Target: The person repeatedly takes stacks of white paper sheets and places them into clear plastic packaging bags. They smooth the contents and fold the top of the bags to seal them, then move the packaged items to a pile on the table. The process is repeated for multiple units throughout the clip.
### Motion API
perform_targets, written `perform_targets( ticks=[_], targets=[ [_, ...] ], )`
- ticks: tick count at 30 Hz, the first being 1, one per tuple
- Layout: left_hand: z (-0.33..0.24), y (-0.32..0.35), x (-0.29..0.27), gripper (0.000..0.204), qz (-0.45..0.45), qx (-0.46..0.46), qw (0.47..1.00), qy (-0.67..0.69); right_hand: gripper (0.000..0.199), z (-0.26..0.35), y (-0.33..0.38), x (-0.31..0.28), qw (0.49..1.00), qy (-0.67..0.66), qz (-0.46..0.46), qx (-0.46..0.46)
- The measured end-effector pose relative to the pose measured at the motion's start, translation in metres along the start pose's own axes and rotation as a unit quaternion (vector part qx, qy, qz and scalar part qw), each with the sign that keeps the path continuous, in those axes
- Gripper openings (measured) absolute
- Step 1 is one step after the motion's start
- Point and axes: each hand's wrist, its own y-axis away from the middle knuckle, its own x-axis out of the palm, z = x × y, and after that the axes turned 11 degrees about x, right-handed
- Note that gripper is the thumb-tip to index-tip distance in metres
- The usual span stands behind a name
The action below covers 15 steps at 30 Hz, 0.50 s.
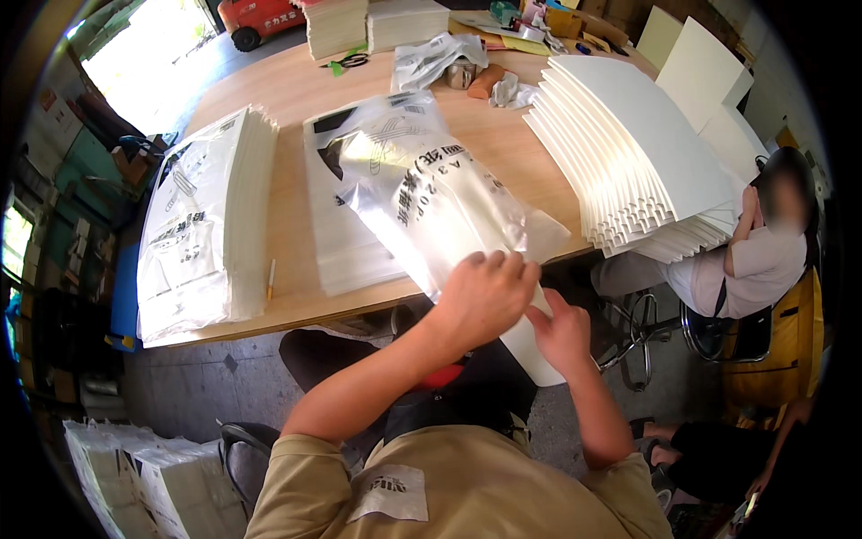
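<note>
A clear plastic bag (422, 193) with black print lies slanted over the table, its near end bulging toward me. My left hand (489, 292) is closed on the bag's near end, fingers curled over it. White paper sheets (532, 350) stick out of that end past the table's edge. My right hand (564, 334) grips these sheets, thumb on top, close beside the left one. Under the slanted bag lie more flat printed plastic bags (350, 256). How far the sheets reach inside the bag is hard to make out through the glare.
A pile of filled bags (202, 225) stands on the left, a pen (270, 279) beside it. Fanned stacks of white paper (620, 153) fill the right side. Scissors (356, 60), a jar (461, 74) and paper piles (337, 27) sit farther back. A person (745, 242) sits at right.
</note>
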Motion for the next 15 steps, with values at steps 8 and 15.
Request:
perform_targets(
  ticks=[8,15],
  targets=[
    [-0.050,-0.002,0.000,0.016,0.043,0.102,0.990,0.085,0.042,0.031,-0.034,0.056,0.989,-0.037,-0.122,-0.075],
    [-0.075,0.017,-0.037,0.026,-0.028,0.186,0.974,0.127,0.031,0.062,-0.081,0.039,0.986,-0.157,-0.020,0.059]
  ],
)
